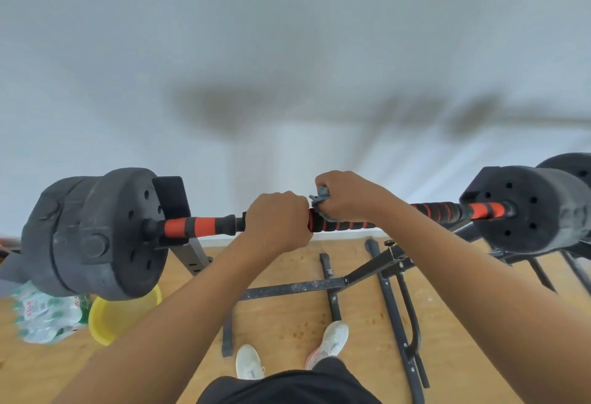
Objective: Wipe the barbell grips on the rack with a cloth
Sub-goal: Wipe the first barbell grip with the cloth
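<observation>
At the bottom of the frame, 2 white shoes stand on the wooden floor among the dark bars of the rack base. A yellow basin and a pack of bottles sit at lower left, under the left weight plates.

Across the middle of the frame the barbell lies level on the rack. The left hand is curled around the bar just left of centre, seemingly steadying it. Touching it on the right, the right hand is wrapped over the bar with a grey cloth bunched under its fingers, pressed onto the inner end of the right grip.

The wiping looks under way rather than finished: the cloth sits at the middle, so I judge that the long banded stretch toward the right plates, and perhaps the left grip, are left to do. No grip shows a clear wiped or unwiped look.

The grips are foam sleeves, orange and black; the left has 2 broad orange bands, the right has narrow spiral stripes.
</observation>
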Motion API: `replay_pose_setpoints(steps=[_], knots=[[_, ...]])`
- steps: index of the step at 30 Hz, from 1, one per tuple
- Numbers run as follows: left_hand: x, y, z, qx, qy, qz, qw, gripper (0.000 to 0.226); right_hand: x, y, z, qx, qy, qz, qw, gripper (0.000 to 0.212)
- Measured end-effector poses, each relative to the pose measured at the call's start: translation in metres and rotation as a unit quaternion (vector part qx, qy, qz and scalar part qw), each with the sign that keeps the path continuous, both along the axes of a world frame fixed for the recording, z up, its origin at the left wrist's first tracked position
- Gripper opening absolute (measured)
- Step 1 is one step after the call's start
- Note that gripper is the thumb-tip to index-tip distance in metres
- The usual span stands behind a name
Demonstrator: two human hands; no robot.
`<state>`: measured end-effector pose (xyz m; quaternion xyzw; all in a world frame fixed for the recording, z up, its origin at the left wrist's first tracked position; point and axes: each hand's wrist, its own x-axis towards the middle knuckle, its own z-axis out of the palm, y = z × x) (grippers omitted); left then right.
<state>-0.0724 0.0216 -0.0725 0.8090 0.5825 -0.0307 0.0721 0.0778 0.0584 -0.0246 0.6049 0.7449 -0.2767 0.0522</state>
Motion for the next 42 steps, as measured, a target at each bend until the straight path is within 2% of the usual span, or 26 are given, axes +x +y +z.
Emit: replay_pose_setpoints(steps=[3,5,6,9,11,13,15,18,21,23,26,28,31,33,36,39,42], knots=[[-0.001,-0.015,-0.019,0.18,0.003,-0.014,0.983,0.024,-0.007,0.009,-0.002,-0.011,-0.018,0.01,1.0,0.013],[-0.001,-0.018,-0.029,0.252,-0.01,-0.019,0.967,0.029,-0.01,0.015,-0.002,-0.02,-0.038,0.016,0.999,0.013],[-0.001,-0.018,-0.032,0.258,-0.016,-0.015,0.966,0.029,-0.011,0.018,-0.002,-0.027,-0.048,0.024,0.998,0.013],[-0.001,-0.02,-0.028,0.228,-0.04,-0.005,0.973,0.03,-0.012,0.025,0.002,-0.015,-0.046,0.037,0.998,0.009],[0.0,-0.022,-0.024,0.21,-0.071,0.004,0.975,0.028,-0.006,0.028,0.011,0.056,-0.034,0.035,0.997,0.008],[0.003,-0.025,-0.024,0.217,-0.104,-0.007,0.971,0.027,0.004,0.027,0.022,0.155,-0.07,0.062,0.984,0.01],[0.007,-0.029,-0.028,0.227,-0.095,-0.02,0.969,0.025,0.013,0.021,0.031,0.191,-0.113,0.113,0.968,0.009],[0.01,-0.027,-0.033,0.236,-0.054,-0.01,0.97,0.02,0.018,0.009,0.027,0.146,-0.16,0.165,0.962,0.019],[0.011,-0.02,-0.029,0.218,-0.009,-0.009,0.976,0.031,0.021,0.003,0.02,0.061,-0.11,0.114,0.985,0.027],[0.013,-0.016,-0.022,0.183,0.009,-0.006,0.983,0.04,0.025,-0.003,0.02,0.041,-0.095,0.086,0.991,0.029],[0.016,-0.011,-0.012,0.107,0.021,0.003,0.994,0.025,0.027,-0.022,0.011,0.086,-0.134,0.086,0.983,0.022],[0.016,-0.004,-0.009,0.078,0.006,0.016,0.997,0.018,0.024,-0.033,0.002,0.1,-0.126,0.066,0.985,0.017],[0.014,0.008,0.001,0.018,-0.001,0.035,0.999,0.014,0.021,-0.054,0.004,0.135,-0.117,0.048,0.983,0.029],[0.013,0.013,0.005,-0.01,-0.009,0.033,0.999,0.013,0.024,-0.071,0.014,0.161,-0.121,0.072,0.977,0.038],[0.012,0.012,0.005,-0.012,-0.006,0.027,1.0,0.014,0.031,-0.081,0.034,0.158,-0.094,0.084,0.979,0.039],[0.013,0.008,0.003,0.009,-0.002,0.023,1.0,0.015,0.036,-0.059,0.04,0.203,-0.033,0.049,0.977,0.031],[0.013,0.005,-0.001,0.046,0.004,0.021,0.999,0.013,0.022,-0.029,0.029,0.21,-0.067,0.04,0.975,0.019]])
